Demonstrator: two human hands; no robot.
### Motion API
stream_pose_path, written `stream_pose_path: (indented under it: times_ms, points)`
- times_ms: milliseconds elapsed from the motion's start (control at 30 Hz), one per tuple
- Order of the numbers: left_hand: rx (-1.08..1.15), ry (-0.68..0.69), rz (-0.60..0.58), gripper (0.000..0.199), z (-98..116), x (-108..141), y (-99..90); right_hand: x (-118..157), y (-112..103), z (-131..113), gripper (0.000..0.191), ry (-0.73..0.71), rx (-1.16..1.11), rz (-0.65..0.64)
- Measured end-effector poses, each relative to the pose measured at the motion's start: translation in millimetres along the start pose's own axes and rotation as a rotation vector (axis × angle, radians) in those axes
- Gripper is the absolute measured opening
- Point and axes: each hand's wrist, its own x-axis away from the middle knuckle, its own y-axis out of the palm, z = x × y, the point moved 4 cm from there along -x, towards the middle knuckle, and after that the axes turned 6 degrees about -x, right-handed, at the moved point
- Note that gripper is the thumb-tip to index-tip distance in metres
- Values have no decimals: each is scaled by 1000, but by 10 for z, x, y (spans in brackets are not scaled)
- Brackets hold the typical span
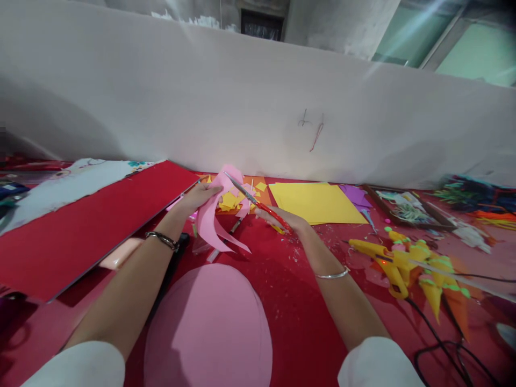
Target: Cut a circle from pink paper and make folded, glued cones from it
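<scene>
My left hand (202,194) grips a piece of pink paper (208,217), whose cut strips curl down toward the table. In my right hand (287,219) is a pair of scissors (258,203) with red handles, its blades pointing up and left across the paper's upper part. Whether the blades are touching the paper I cannot tell. Right below lies a large pink paper circle (213,328) on the red tabletop (300,317). Behind my hands are small yellow paper scraps (230,201) and pink offcuts.
Yellow sheets (318,203) lie behind my right hand, beside purple paper (355,196) and a tray (411,207) of odds and ends. A yellow glue gun (381,260) with a cord rests at right near paper cones (435,279). A red board (108,217) slopes at left. A wall stands behind.
</scene>
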Motion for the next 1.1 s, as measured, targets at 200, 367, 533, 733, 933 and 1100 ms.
stream_pose_path:
  times_ms: [200, 367, 533, 733, 933, 1100]
  points:
    - [-72, -36, -91, 20, 71, -5, 38, 18, -18, 21, 45, 46, -7, -75]
    - [-108, -48, -92, 19, 165, 17, 31, 42, -43, -22, 54, 87, 5, 28]
    - [-137, -43, -37, 25, 199, 30, 15, -22, -40, 33, 52, 72, -23, 120]
    - [-211, -7, 58, 26, 169, 29, -25, -83, -66, 125, 48, 23, -175, 252]
    - [-362, 108, -49, 25, 384, 175, 310, -134, 58, 23, 42, -94, -471, 397]
    - [-398, 170, -102, 39, 546, 278, 596, -231, 57, 7, 38, -171, -644, 571]
